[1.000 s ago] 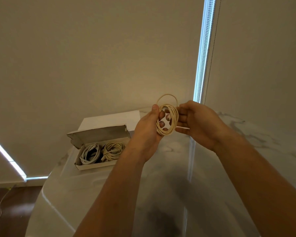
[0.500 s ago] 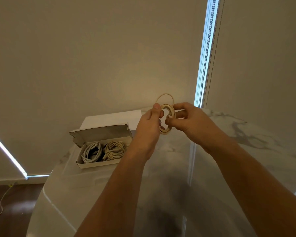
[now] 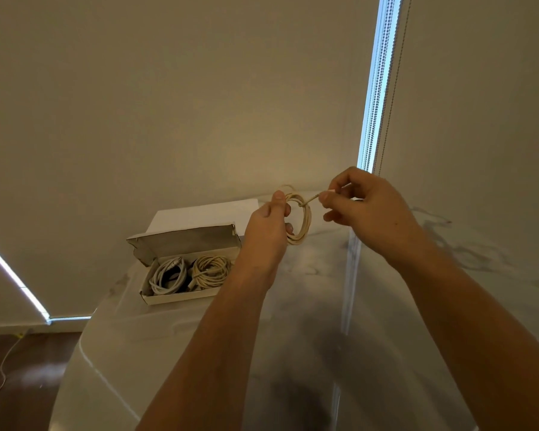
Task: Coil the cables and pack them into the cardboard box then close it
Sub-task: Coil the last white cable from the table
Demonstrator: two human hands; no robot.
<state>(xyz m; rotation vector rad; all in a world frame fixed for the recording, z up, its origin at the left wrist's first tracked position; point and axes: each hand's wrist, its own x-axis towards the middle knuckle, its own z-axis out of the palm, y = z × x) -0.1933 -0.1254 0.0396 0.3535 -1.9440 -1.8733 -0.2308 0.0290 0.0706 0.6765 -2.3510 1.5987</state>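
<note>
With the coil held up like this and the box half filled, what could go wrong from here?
1. The left hand grips the beige coil on one side only, while the right hand pinches the free end; a hard pull may spring the loops apart.
2. The box already holds a white coil and a beige one. The space left is hidden by the arm, so the fit may be tight and the lid may not close flat.

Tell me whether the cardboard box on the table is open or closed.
Open. The cardboard box has its lid raised behind it, and a white coiled cable and a beige coiled cable show inside.
</note>
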